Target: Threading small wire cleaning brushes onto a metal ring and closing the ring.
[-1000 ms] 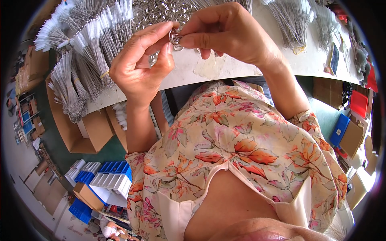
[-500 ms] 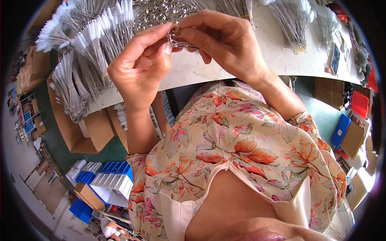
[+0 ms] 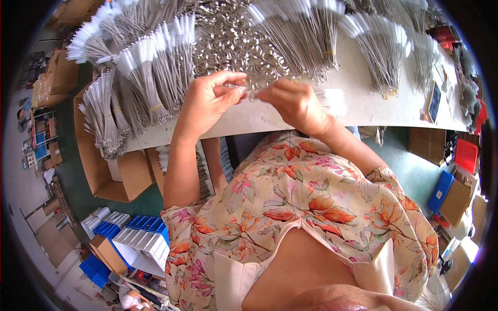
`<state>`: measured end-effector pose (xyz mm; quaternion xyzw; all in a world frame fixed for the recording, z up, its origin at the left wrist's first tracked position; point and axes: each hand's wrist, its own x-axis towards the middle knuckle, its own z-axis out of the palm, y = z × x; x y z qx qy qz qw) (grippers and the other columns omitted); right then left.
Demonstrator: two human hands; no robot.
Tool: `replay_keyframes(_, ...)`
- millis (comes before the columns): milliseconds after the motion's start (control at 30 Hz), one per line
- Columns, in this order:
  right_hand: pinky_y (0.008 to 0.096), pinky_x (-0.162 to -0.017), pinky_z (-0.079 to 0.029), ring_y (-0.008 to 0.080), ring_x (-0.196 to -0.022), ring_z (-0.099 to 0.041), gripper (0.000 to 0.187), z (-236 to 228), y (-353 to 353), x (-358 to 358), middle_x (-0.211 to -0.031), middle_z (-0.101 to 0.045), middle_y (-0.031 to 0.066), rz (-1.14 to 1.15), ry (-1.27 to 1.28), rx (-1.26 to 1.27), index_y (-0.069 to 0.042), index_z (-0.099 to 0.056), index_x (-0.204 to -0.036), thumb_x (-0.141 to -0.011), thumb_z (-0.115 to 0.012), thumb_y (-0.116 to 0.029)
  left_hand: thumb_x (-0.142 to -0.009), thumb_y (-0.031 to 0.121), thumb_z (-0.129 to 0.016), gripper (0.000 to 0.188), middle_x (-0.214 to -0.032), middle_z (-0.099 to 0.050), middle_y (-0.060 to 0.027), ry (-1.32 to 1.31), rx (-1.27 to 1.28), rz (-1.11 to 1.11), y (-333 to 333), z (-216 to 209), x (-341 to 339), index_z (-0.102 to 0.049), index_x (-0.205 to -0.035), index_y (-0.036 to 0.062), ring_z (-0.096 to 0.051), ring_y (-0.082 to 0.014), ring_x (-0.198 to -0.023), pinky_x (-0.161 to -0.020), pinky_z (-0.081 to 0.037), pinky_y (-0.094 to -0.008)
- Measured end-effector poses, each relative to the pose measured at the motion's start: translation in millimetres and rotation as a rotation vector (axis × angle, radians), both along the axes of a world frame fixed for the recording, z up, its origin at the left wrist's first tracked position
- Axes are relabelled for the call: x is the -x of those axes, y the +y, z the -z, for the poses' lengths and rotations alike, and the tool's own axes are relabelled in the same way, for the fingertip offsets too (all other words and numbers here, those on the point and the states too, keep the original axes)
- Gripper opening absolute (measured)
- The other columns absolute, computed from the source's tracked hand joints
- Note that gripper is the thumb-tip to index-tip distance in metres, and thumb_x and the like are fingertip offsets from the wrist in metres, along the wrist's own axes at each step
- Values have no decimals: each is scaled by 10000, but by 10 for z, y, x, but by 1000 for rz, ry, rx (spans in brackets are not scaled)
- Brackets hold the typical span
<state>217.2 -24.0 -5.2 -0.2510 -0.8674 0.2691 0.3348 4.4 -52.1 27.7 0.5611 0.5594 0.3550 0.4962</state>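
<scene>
Over the near part of the table, my left hand [image 3: 211, 106] pinches thumb and forefinger on a metal split ring [image 3: 249, 84]. My right hand [image 3: 300, 108], somewhat smeared by motion, is closed with its fingertips right beside the ring. Small thin-wire brushes pass through its grip, and their white bristle ends [image 3: 333, 100] stick out on the right. Where wire loops and ring meet is too blurred to tell. Just beyond my hands lies a wide heap of loose split rings [image 3: 228, 41].
Bundles of wire brushes stand left [image 3: 150, 72], behind [image 3: 306, 41] and right [image 3: 378, 57] on the white table [image 3: 363, 114]. A dark flat device [image 3: 434, 102] rests near its right end. Open cardboard boxes [image 3: 111, 179] and blue and white bins [image 3: 140, 238] are lower left.
Both hands sit lower in the picture, and more of the ring heap shows. The right hand has turned and blurred; the brushes' bristle ends now show to its right.
</scene>
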Motion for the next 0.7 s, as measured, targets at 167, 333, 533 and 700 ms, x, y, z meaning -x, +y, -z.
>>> replay_keyframes(167,309,-590,-491,184,-744,-578,193,286,-86,-49,-791,-586,40,-85,-148,-280,-71,-634,-870,-687,-623,-11,-811,193,-634,192,-782,-655,-74,727,-167,-441,433,114,799,-634,-915,32,-633,-153,-697,-634,-486,-281)
replay_keyframes(333,294,-587,-490,181,-714,-564,151,207,134,-2,-794,-602,51,-68,-20,-259,-62,-634,-839,-691,-651,-38,-802,316,-611,256,-809,-659,-93,1297,-40,-372,610,177,861,-631,-846,65,-628,-266,-749,-679,-479,-360)
replay_keyframes(533,401,-639,-501,303,-732,-614,258,42,1165,214,-884,-599,102,337,-253,-80,-73,-599,-901,-797,-591,-308,-741,331,-623,281,-905,-650,-118,1303,152,-376,580,6,730,-643,-910,107,-609,-305,-875,-760,-470,-391)
replay_keyframes(700,399,-704,-506,302,-842,-635,332,-153,1304,442,-906,-643,129,386,-881,-18,-89,-648,-919,-697,-634,-335,-797,289,-548,272,-874,-647,-166,1197,35,-403,511,56,723,-635,-855,38,-626,-325,-830,-719,-491,-419)
